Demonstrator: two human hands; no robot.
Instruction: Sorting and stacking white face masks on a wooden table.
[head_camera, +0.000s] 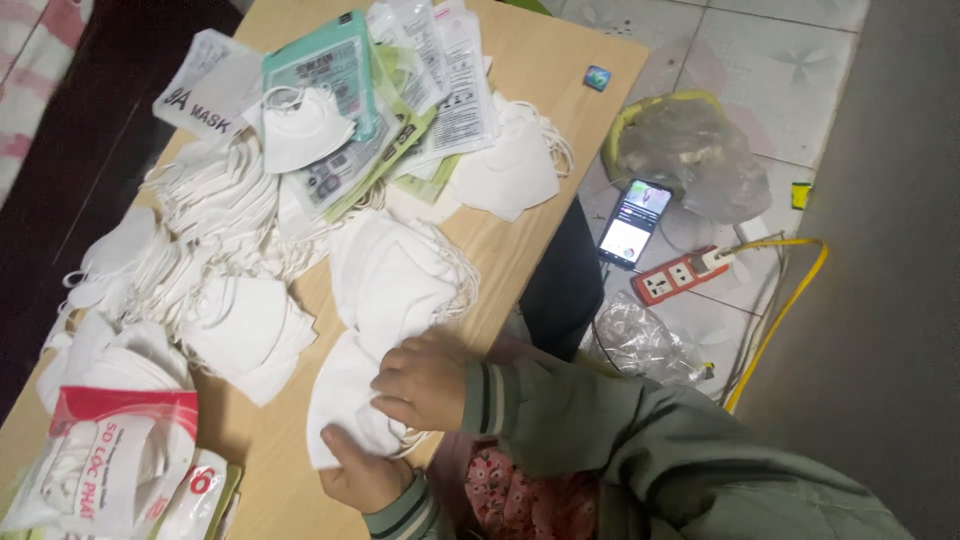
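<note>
Both hands are pressing one white folded mask (345, 400) at the near table (560, 70) edge: left hand (365, 478) fingers clamped under its corner, right hand (425, 382) fingers together flat on top. Flattening seems underway; next calls for a packet. Farther off, mask piles (215, 270) and packets (345, 100) are crowding the table, leaving little room.

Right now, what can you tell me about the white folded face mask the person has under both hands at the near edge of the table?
The white folded face mask is a soft, fabric-like piece folded flat into a curved, pointed shape, with thin white ear loops trailing at its near end. It lies flat at the near edge of the light wooden table. The right hand presses on top of it, and the left hand grips its lower edge. Its far end touches another pile of white masks.
</note>
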